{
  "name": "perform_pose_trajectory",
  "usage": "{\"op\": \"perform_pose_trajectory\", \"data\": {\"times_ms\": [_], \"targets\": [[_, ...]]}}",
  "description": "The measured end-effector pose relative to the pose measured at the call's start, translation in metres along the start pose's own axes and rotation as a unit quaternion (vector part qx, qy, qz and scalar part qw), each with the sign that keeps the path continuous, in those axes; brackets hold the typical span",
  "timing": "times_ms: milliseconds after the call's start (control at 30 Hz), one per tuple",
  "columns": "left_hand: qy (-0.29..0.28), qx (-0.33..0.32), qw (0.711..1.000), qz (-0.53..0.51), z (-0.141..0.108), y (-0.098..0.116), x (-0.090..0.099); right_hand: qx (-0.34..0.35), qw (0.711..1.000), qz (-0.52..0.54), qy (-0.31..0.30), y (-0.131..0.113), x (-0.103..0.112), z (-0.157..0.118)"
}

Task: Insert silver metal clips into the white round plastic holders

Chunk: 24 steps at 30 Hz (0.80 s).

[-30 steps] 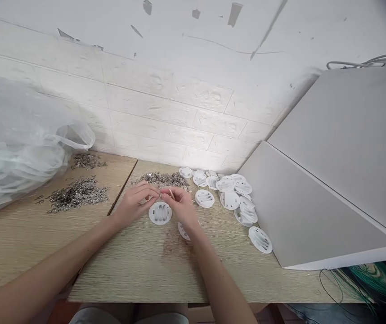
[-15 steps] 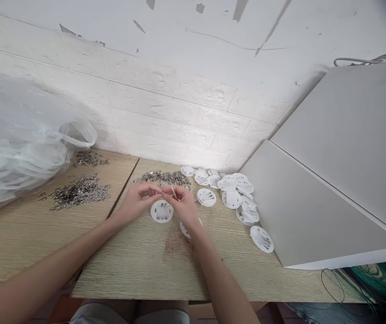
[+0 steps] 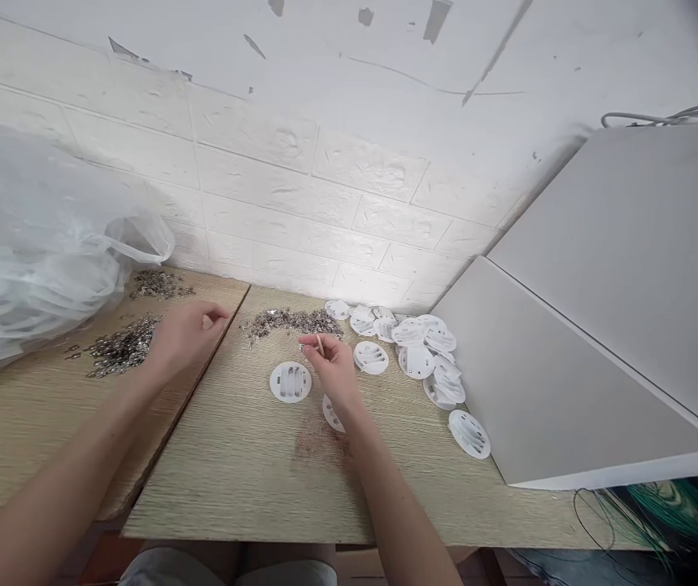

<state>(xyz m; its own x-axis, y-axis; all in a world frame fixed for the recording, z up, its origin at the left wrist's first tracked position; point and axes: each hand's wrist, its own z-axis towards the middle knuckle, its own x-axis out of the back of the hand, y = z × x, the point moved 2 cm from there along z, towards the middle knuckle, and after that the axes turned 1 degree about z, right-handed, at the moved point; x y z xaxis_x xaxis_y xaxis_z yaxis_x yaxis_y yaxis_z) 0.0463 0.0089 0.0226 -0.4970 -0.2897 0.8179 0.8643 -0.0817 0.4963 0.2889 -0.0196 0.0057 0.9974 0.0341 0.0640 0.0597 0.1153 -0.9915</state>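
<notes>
My left hand is over the left board, beside a pile of small metal parts; its fingers are pinched together, and what they hold, if anything, is too small to name. My right hand is closed around a thin, light-coloured stick, with a tiny shiny bit at its fingertips. Just left of it a white round plastic piece with metal contacts lies flat on the table. Another white disc is partly hidden under my right wrist. Behind my right hand lies a heap of small metal pieces.
Many white discs are piled at the right, against a grey panel. A clear plastic bag of white parts fills the far left. A second small metal pile sits near the wall. Green wire lies at the lower right.
My left hand has parted from my right hand and moved left, over to the left board. My right hand has stayed nearly in place, still with the stick.
</notes>
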Motion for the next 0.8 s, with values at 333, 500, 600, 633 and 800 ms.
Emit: {"op": "perform_pose_trajectory", "data": {"times_ms": [333, 500, 600, 633, 800], "targets": [[0.161, 0.091, 0.981, -0.063, 0.011, -0.069, -0.003, -0.013, 1.0, -0.013, 0.011, 0.001, 0.002, 0.001], [0.178, 0.05, 0.98, -0.066, 0.016, -0.091, -0.013, -0.003, 1.0, -0.026, 0.007, 0.0, 0.002, 0.001], [0.171, 0.008, 0.982, -0.079, 0.015, -0.091, -0.015, -0.003, 0.999, -0.033, 0.008, 0.0, 0.002, 0.001], [0.169, 0.0, 0.982, -0.081, 0.015, -0.088, -0.015, -0.002, 0.999, -0.035, 0.009, 0.0, 0.002, 0.001], [0.158, -0.047, 0.986, -0.038, 0.008, -0.045, -0.005, -0.007, 0.998, -0.064, 0.004, 0.001, 0.002, 0.001]]}}
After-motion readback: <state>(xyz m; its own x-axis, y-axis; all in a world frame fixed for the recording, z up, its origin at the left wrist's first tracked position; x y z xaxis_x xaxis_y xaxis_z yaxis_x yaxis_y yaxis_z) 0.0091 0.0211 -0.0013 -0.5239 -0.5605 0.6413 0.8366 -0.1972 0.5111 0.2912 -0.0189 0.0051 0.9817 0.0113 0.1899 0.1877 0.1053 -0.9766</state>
